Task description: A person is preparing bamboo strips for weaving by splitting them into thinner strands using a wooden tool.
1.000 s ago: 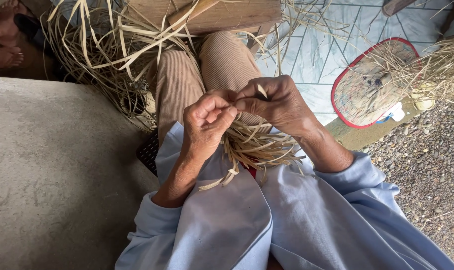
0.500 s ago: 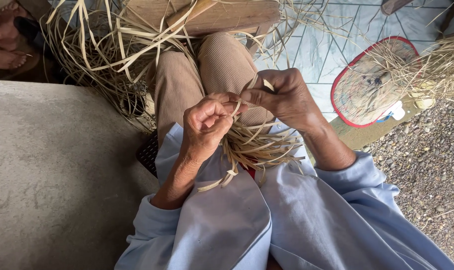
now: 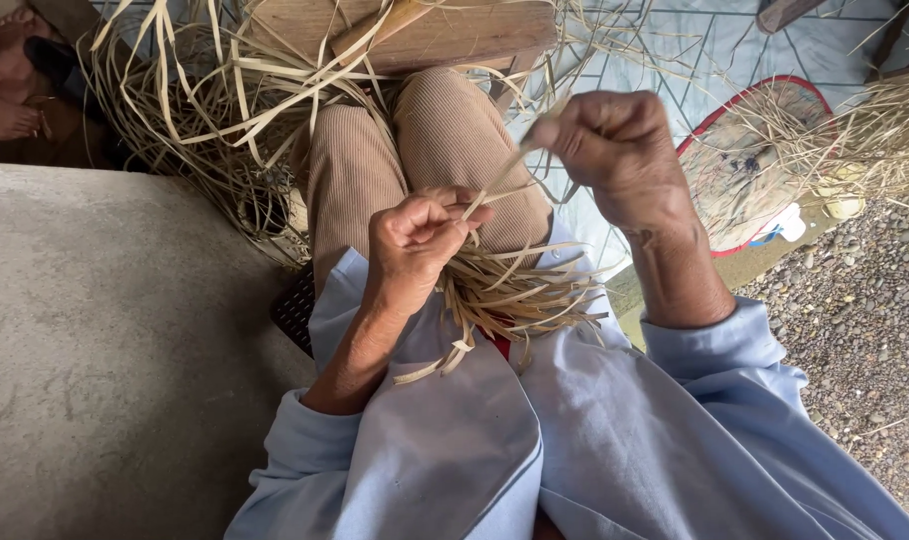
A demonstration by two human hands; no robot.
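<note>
Left hand (image 3: 415, 240) is pinching the straw bundle (image 3: 505, 295); right hand (image 3: 610, 145) is gripping one strip (image 3: 500, 180). Loose straw pile (image 3: 205, 110) is crowding the knees, woven fan (image 3: 750, 165) lying beside.

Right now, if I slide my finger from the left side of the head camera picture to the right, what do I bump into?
Grey concrete slab → left hand gripping pale straw strips → right hand pulling one strip up → round red-rimmed woven mat → grey gravel ground.
</note>
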